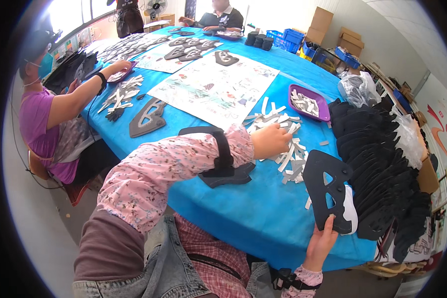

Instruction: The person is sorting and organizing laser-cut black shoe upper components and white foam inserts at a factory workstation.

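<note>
My right hand (321,244), low on the right, pinches the lower edge of a flat black cut-out piece (317,174). The piece is tilted up, with angular holes through it and a white patch along its right side. Across the table my left hand (272,141) reaches into a loose pile of grey and white strips (295,161). Its fingers are curled together at the strips; whatever is between them is too small to make out. Under my left forearm lies another dark cut-out piece (228,177), partly covered. A purple tray (325,112) of strips stands just beyond the pile.
Stacked black pieces (367,169) line the table's right side. A printed sheet (213,89) lies ahead on the blue tablecloth (223,211), with a grey cut-out piece (149,118) to its left. At left, a co-worker in a purple shirt (42,116) reaches to another tray.
</note>
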